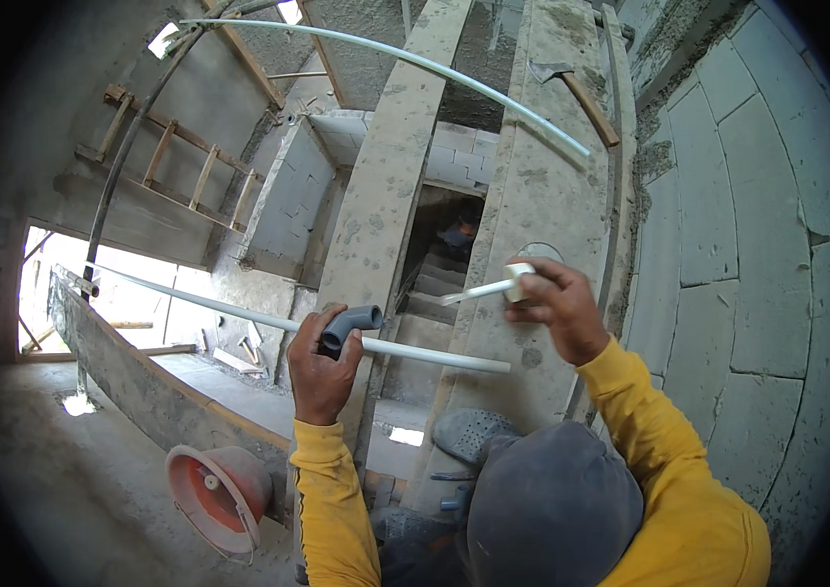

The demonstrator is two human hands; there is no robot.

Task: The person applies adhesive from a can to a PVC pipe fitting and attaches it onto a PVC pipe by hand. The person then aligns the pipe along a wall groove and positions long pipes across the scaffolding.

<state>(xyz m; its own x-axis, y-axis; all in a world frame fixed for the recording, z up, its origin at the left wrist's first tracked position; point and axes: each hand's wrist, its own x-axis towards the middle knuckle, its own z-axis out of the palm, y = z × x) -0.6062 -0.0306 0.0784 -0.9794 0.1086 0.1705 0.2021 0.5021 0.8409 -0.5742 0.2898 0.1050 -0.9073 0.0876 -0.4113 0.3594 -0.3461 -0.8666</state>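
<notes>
My left hand (322, 362) grips a grey elbow fitting (353, 323), with a long white pipe (434, 357) crossing at the same fingers. In my right hand (554, 303) is a white cap (517, 279) with a pale stick applicator (473, 292) pointing leftward. A round container (538, 251) is partly hidden behind that hand. Both hands are over a narrow concrete walkway (522, 186) beside an opening with stairs (434, 284). Small grey pipe pieces (454, 501) lie by my grey shoe (469, 435).
Another person (459, 235) is down in the stairwell. A hatchet (586, 103) and another white pipe (415, 64) lie across the upper area. A red bucket (219, 499) sits at lower left, a wooden ladder (180, 166) at upper left, and a block wall (757, 245) to the right.
</notes>
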